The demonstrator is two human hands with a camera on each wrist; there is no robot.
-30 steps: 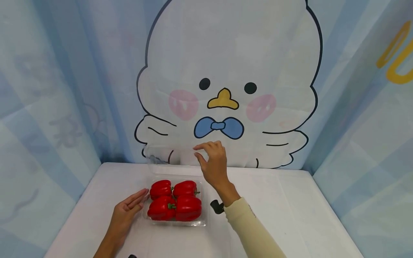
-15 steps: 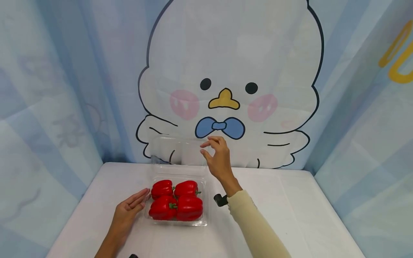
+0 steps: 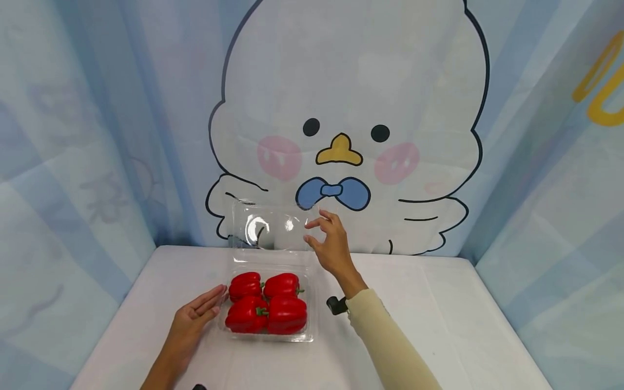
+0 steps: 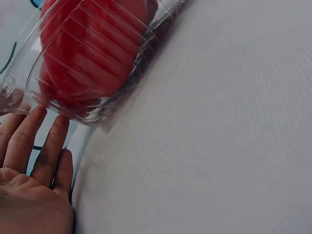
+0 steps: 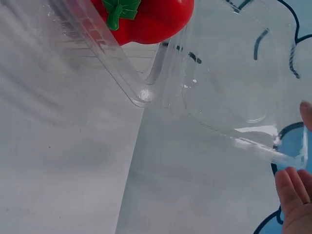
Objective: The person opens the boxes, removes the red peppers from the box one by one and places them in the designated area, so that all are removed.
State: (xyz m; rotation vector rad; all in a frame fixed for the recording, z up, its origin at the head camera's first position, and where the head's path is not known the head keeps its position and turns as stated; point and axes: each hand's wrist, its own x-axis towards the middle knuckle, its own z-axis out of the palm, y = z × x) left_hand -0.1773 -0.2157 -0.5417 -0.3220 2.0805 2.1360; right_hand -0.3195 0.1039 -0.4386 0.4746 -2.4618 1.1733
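Observation:
A clear plastic clamshell box [image 3: 265,338] sits on the white table, with several red bell peppers [image 3: 287,314] inside, their stems green. Its hinged lid [image 3: 270,222] stands raised at the back, glinting. My right hand [image 3: 333,246] holds the lid's right side near the free corner, thumb and fingers curved around the edge; the right wrist view shows the lid corner between the fingers [image 5: 290,187] and the other digit above. On the left, my left hand [image 3: 192,319] keeps its fingers straight, tips at the box's side wall, as the left wrist view also shows.
A white cloth covers the table [image 3: 414,325]. Behind it hangs a curtain [image 3: 424,81] printed with a cartoon bird, and further blue curtains close in both sides. A black wrist camera [image 3: 336,305] sticks out beside my right sleeve.
My right hand has moved up and slightly right, swinging the lid back to a more upright position. The left hand and the peppers stay almost still.

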